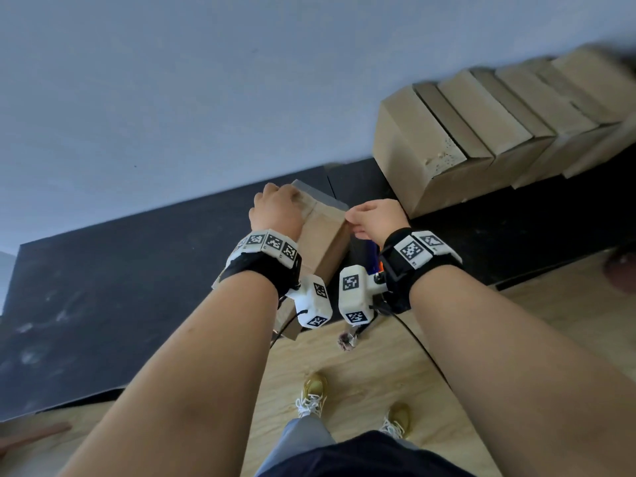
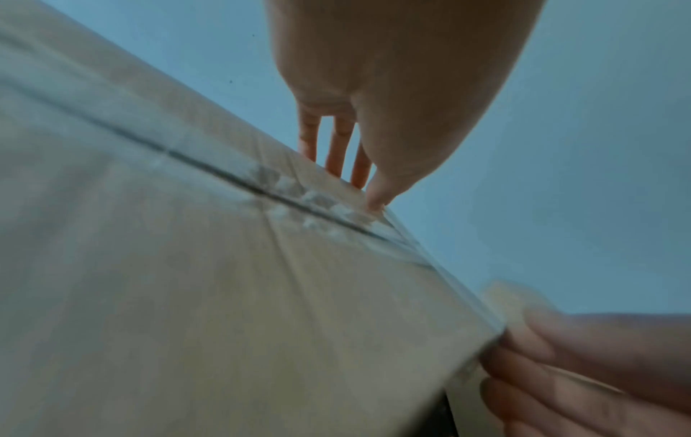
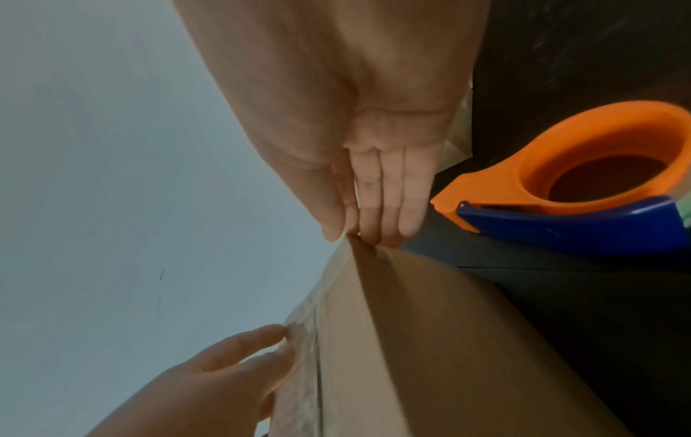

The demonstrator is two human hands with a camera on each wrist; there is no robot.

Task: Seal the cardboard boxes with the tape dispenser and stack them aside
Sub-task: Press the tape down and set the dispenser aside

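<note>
A brown cardboard box [image 1: 323,242] stands on the black table [image 1: 103,287], its top seam covered with clear tape [image 2: 306,204]. My left hand [image 1: 278,204] grips the box's far end, with the thumb [image 2: 374,201] on the taped seam and the fingers [image 2: 338,153] over the far edge. My right hand [image 1: 358,222] pinches the far right corner between thumb and straight fingers [image 3: 385,207]. The orange and blue tape dispenser [image 3: 561,224] lies on the table just right of the box, held by neither hand. In the head view it is mostly hidden under my right wrist.
Several sealed boxes [image 1: 481,132] are stacked in a stepped row at the table's back right, against the pale wall. The wooden floor [image 1: 361,366] and my shoes lie below the table's near edge. Cables hang from both wrist cameras.
</note>
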